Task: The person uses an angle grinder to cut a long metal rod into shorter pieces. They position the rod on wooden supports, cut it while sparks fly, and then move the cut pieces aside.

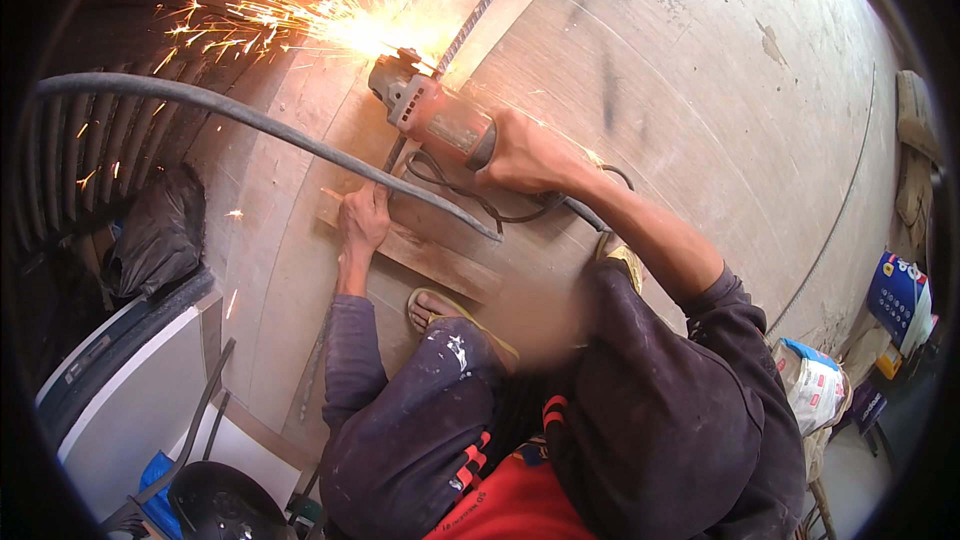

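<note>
Gripping a red angle grinder [452,128], my right hand [525,152] is wrapped firmly around its body, with the forearm stretched forward from the lower right. The grinder's head meets a ribbed steel rebar [488,2] that slants across the pale floor [640,90], and bright sparks [345,25] fan away to the upper left. My left hand [362,225] is closed, apparently around the same rebar, where it crosses a wooden plank [430,258], on the near side of the grinder. A curved grey rod or hose [250,120] passes in front of the work; whether it touches my fingers, I cannot tell.

My judgement of the risks: if the rebar twists or sags, it could pinch the disc and make the grinder kick toward my left hand, which is near. One hand alone on the tool would make that harder to control. The black power cord [482,200] loops just beside the rebar and could snag. Stray sparks could scorch the black plastic bag [158,230] at the left, or sting my foot in its open flip-flop [425,308].
</note>
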Tool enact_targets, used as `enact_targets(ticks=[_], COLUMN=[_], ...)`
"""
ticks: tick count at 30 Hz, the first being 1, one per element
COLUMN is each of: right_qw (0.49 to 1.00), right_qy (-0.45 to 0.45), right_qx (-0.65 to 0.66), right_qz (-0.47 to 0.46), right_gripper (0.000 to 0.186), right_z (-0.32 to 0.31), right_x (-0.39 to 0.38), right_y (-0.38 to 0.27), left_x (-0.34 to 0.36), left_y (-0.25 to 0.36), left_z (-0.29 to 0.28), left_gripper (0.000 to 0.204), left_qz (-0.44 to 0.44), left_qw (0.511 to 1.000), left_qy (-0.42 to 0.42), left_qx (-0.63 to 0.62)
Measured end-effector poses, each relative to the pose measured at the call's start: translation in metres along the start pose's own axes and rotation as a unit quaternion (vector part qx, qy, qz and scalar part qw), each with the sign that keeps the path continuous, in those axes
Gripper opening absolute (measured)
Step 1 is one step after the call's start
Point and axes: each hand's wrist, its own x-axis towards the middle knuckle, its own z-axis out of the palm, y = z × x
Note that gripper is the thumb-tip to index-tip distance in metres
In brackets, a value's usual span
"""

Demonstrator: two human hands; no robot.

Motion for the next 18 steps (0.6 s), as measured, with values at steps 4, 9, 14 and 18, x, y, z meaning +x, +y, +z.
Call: enact_targets(ticks=[4,9,14,18], right_qw=[1.000,0.999,0.994,0.994], right_qy=[-0.003,-0.023,0.066,0.071], right_qx=[-0.018,-0.015,0.015,0.003], right_qz=[0.002,-0.015,-0.086,-0.085], right_gripper=[0.049,0.050,0.050,0.053], right_z=[0.002,-0.005,0.011,0.011], right_x=[0.003,0.001,0.000,-0.009], right_y=[0.002,-0.003,0.020,0.016], left_x=[-0.001,-0.002,-0.003,0.001], left_y=[-0.003,-0.003,-0.011,-0.003], left_z=[0.002,0.003,0.005,0.002], left_gripper=[0.046,0.043,0.042,0.048], left_qz=[-0.015,-0.021,-0.034,-0.007], left_qw=[1.000,0.999,0.999,1.000], left_qy=[-0.005,0.002,-0.014,0.009], left_qx=[0.012,0.025,0.029,-0.014])
